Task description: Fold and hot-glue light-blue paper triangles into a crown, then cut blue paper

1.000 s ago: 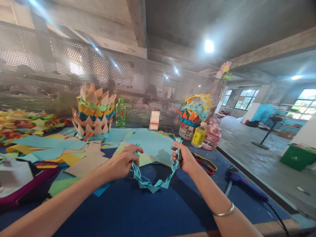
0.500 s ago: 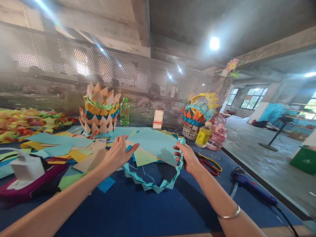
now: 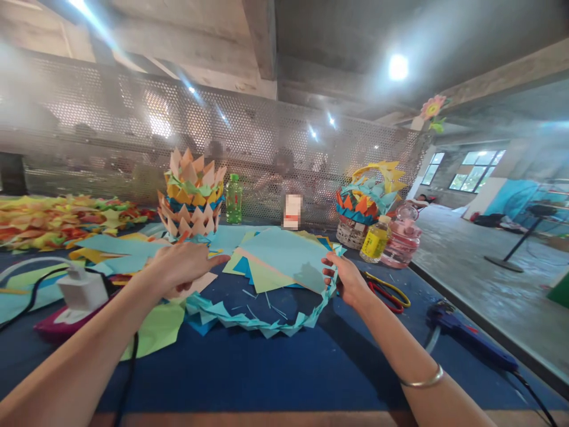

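A light-blue folded paper chain (image 3: 271, 328) of pointed links curves across the table in front of me. My right hand (image 3: 344, 277) pinches its right end, fingers curled around the links. At the other end, my left hand (image 3: 184, 268) has its fingers curled down by the links and its thumb stretched out to the right; the fingertips are partly hidden under the hand. Between the hands lies a stack of coloured paper sheets (image 3: 284, 255), light blue on top. Thin paper slivers (image 3: 276, 309) are scattered inside the curve.
Behind stand a tiered paper basket (image 3: 191, 204), a green bottle (image 3: 233, 198), and a handled paper basket (image 3: 355, 207). Scissors (image 3: 391, 296) and a blue glue gun (image 3: 475, 344) lie right. A white plug (image 3: 82, 293) with cables sits left, near a heap of paper pieces (image 3: 66, 222).
My left hand has moved left and the chain's left end has shifted the same way, so the curve is wider and flatter. My right hand keeps its hold. The view has turned slightly left.
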The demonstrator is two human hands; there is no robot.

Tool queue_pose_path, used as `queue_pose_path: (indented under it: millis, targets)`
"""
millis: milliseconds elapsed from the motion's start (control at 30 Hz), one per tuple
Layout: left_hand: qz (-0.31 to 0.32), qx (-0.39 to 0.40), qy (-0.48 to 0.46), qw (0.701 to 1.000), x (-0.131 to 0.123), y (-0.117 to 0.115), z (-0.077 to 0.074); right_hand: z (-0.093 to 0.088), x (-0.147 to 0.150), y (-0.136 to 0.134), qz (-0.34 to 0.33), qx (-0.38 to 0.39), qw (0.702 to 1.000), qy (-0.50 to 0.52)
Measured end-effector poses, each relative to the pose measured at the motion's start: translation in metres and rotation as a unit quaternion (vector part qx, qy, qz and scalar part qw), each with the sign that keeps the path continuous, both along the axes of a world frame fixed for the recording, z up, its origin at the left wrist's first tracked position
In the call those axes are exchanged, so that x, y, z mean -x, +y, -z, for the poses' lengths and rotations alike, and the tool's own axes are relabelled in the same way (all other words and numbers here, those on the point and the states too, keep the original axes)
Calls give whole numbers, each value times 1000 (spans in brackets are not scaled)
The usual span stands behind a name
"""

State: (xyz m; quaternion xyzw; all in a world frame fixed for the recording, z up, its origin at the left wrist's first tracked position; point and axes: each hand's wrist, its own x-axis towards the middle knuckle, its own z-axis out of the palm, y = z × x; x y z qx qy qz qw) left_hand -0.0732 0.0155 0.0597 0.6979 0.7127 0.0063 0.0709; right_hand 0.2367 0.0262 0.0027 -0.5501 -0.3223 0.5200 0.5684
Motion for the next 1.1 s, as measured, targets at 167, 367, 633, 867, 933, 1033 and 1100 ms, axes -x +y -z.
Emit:
queue_pose_path:
  millis: [167,367,633,867,933,1033,1100]
  targets:
    - [51,97,-69,992,-5,-35,-4,-1,-1,0,2,3,1000,-3]
    - [82,105,-147,980,-10,-47,22,5,-2,4,3,-17,1000,10]
    - [74,-203,-8,976,-25,-29,13,1,-5,9,-4,-44,999,18]
    - [77,-239,8,968,-63,-10,3,2,1,3,-57,-69,994,-63]
    - [127,-237,-14,963,-68,1,9,4,2,3,-88,-74,989,-95]
    - [152,-181,-120,964,-69,18,23,7,3,3,-137,-89,976,-146]
    - [142,-155,-193,958,-67,26,34,8,4,3,-161,-101,966,-177]
